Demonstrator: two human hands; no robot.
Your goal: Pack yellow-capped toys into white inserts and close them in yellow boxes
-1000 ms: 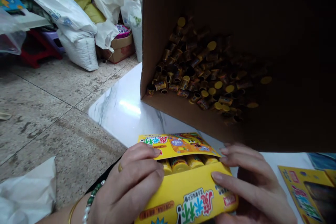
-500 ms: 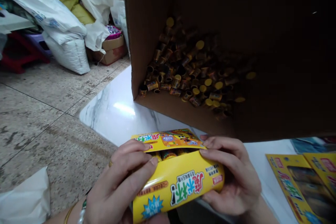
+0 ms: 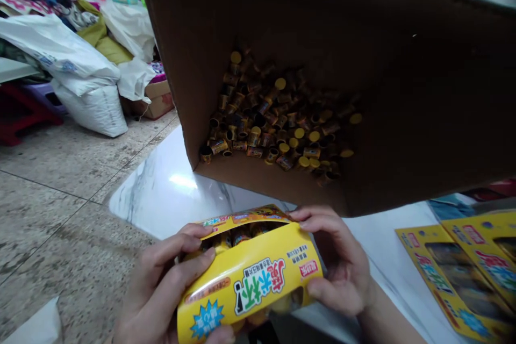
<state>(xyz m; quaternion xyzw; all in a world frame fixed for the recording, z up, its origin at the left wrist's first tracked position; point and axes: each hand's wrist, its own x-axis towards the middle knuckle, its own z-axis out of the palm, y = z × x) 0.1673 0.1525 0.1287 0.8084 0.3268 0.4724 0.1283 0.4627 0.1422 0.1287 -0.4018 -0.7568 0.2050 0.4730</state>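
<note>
A yellow printed candy box [image 3: 258, 274] is between my two hands, tilted, its upper side gaping in a slit. Through the slit several small round cups [image 3: 241, 236] show inside. My left hand [image 3: 161, 279] grips the box's left end, fingers on top and thumb below. At the right end my right hand [image 3: 336, 258] has its fingers over the top edge and its thumb on the lower corner. Just beyond stands a large cardboard box [image 3: 250, 177] on its side, with a heap of small yellow-brown cups [image 3: 258, 134] in its near left part.
A white marbled table [image 3: 161, 193] carries the carton. More yellow candy boxes with windows [image 3: 455, 274] lie at the right. Stuffed white sacks [image 3: 92, 102], a red stool [image 3: 28, 113] and a small carton [image 3: 157, 99] stand on the floor at the left.
My view has shifted, so the carton appears further left and more of its top shows. The candy box in my hands has tipped and its slit gapes wider at the left.
</note>
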